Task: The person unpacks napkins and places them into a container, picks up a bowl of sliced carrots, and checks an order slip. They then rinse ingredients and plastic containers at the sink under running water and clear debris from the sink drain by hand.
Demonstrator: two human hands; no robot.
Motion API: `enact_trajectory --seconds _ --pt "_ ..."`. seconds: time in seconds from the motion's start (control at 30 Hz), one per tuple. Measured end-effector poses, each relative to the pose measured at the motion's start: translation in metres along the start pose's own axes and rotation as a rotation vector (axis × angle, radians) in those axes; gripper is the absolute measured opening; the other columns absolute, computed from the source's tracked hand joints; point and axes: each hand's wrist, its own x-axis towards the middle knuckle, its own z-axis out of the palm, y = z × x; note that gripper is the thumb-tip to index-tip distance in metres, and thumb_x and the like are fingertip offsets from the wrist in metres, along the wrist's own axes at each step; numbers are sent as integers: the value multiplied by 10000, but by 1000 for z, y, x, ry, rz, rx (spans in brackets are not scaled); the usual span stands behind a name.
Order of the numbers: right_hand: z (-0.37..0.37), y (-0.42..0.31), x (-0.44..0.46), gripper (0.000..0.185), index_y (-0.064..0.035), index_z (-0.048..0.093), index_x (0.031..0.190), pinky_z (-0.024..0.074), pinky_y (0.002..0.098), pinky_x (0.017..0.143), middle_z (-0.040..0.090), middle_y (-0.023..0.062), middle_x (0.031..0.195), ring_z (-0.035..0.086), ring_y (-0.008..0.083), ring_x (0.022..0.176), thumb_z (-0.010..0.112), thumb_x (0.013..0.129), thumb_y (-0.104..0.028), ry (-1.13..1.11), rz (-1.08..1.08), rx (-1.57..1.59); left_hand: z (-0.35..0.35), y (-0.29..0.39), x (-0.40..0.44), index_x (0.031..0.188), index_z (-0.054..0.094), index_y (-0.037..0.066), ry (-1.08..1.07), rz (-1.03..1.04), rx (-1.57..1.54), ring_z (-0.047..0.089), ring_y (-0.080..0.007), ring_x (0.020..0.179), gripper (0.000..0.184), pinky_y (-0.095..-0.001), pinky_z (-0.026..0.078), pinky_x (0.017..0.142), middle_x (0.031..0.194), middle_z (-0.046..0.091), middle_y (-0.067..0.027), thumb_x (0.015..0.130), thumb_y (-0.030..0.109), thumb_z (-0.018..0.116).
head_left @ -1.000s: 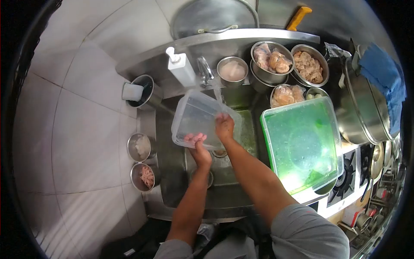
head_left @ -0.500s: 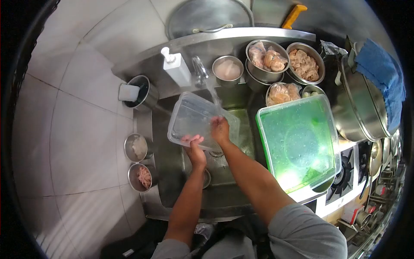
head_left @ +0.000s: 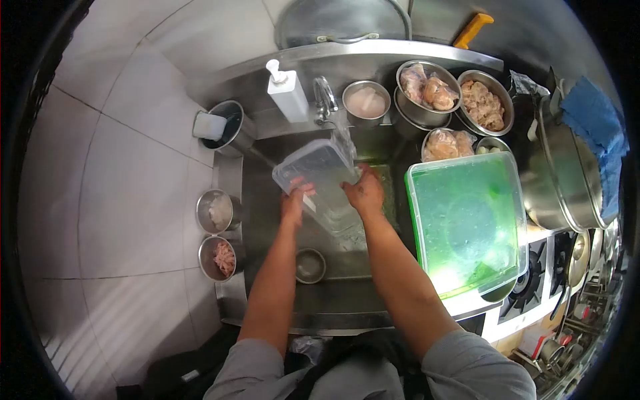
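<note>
A clear plastic container (head_left: pixel 315 163) is tilted over the sink (head_left: pixel 347 293), held from both sides. My left hand (head_left: pixel 293 202) is closed on its left side, the fingers showing through the plastic. On the right side, my right hand (head_left: pixel 366 192) grips the edge, partly hiding it. Water pours from the metal faucet (head_left: pixel 325 99) onto the container's far right edge. In the sink, nearer to me, lies a small round metal bowl (head_left: pixel 309 266).
A white pump bottle (head_left: pixel 288 95) stands left of the faucet. Metal bowls of raw meat (head_left: pixel 485 105) line the back right. A large green-tinted container with a clear lid (head_left: pixel 467 220) lies right of the sink, beside a big pot (head_left: pixel 567 167). Small metal containers (head_left: pixel 217 259) sit along the left edge.
The container has turned and tilts more steeply. My right hand has moved from across its face to its right edge. The view has shifted slightly, uncovering the small bowl in the sink.
</note>
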Motion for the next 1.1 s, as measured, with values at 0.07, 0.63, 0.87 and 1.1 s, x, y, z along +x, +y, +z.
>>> enact_trajectory --seconds 0.07,0.63,0.87,1.1 --pt "0 11 9 409 -65 578 1088 491 485 826 574 187 1077 616 409 948 687 738 -247 -514 85 -245 -3 -10 12 1392 376 31 -57 0 -36 638 -266 1037 523 -394 515 828 1206 615 -182 896 161 476" --pt "-20 9 -50 398 -20 550 1073 471 453 872 589 222 1129 601 406 1003 648 720 -174 -48 375 190 91 -47 47 851 585 9 142 208 363 626 -178 713 310 -308 495 664 828 677 -99 656 138 790" --pt "8 29 -72 539 30 454 1147 435 431 933 567 235 1087 582 396 1043 673 707 -193 -71 659 467 103 -46 46 973 646 91 235 129 896 664 -329 902 465 -411 513 786 944 693 -145 599 328 791" --pt "11 35 -76 621 24 420 1210 420 446 957 544 244 1143 559 425 1067 704 709 -208 -119 644 438 112 -29 33 962 646 80 154 153 840 654 -349 891 389 -430 505 789 925 684 -150 636 269 739"
